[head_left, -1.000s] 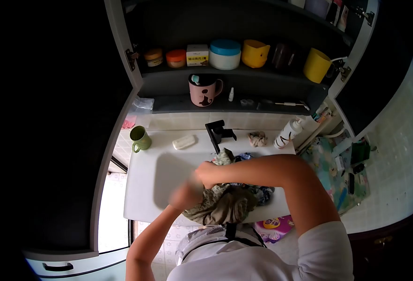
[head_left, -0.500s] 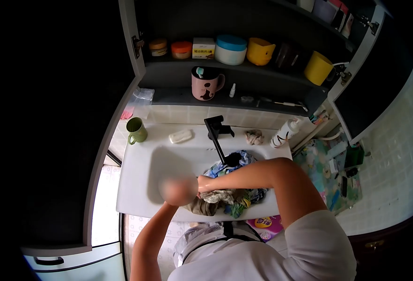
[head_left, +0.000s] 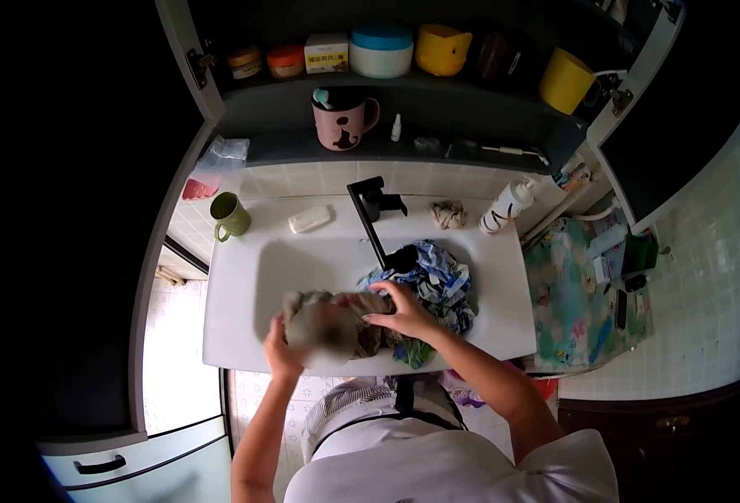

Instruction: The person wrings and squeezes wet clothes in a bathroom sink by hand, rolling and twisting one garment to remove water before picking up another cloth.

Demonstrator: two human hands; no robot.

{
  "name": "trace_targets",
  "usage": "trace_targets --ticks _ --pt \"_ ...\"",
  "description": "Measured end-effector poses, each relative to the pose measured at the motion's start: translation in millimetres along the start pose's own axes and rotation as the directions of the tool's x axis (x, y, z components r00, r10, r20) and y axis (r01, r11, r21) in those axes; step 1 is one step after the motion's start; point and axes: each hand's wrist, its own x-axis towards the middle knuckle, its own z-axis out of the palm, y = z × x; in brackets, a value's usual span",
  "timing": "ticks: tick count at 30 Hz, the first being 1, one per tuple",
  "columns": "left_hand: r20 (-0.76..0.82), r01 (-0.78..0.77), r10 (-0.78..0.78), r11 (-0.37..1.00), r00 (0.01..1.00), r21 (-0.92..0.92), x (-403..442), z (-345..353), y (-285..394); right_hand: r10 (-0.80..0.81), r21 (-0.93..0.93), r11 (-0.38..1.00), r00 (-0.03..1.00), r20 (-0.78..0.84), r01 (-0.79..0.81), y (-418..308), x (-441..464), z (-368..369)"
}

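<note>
A wet-looking grey-brown cloth [head_left: 301,300] is bunched up at the front of the white sink [head_left: 282,260], held between both my hands. My left hand [head_left: 281,350] grips its left side, its fingers partly hidden behind the folds. On the cloth's right side, my right hand [head_left: 403,312] is curved with thumb and fingers apart, grasping it. A blurred patch covers part of the bundle. Blue-and-white patterned clothes [head_left: 441,281] lie heaped on the right of the sink, and a green piece [head_left: 413,352] pokes out near the front rim.
A black faucet [head_left: 368,222] reaches over the heap. Along the back rim stand a green mug [head_left: 231,215], a soap bar [head_left: 309,219], a crumpled cloth [head_left: 449,215] and a white pump bottle [head_left: 506,207]. Above is an open cabinet with a pink mug [head_left: 340,126] and several jars.
My hands were close together at the front of the sink; now they are apart with the grey-brown cloth lifted between them. My right forearm has drawn back, uncovering the blue clothes.
</note>
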Motion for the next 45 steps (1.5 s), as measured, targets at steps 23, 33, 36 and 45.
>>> trace_targets --ticks 23,33,36,45 --pt "0.262 -0.145 -0.315 0.35 0.912 0.926 75.4 -80.8 -57.1 -0.022 -0.121 0.992 0.998 0.066 0.03 -10.3 -69.0 96.0" --pt "0.209 -0.145 -0.082 0.481 0.975 0.865 36.9 -38.2 -15.0 0.033 -0.098 0.995 0.999 -0.035 -0.037 -3.1 -83.6 80.0" --pt "0.397 -0.327 -0.011 0.544 0.918 0.772 28.9 -11.4 -26.2 0.043 -0.108 0.993 0.997 -0.062 -0.05 -2.7 -85.6 78.6" --pt "0.532 -0.502 0.17 0.644 0.829 0.578 13.3 47.5 -2.3 0.056 -0.186 0.977 0.962 -0.267 -0.108 8.9 -98.2 41.4"
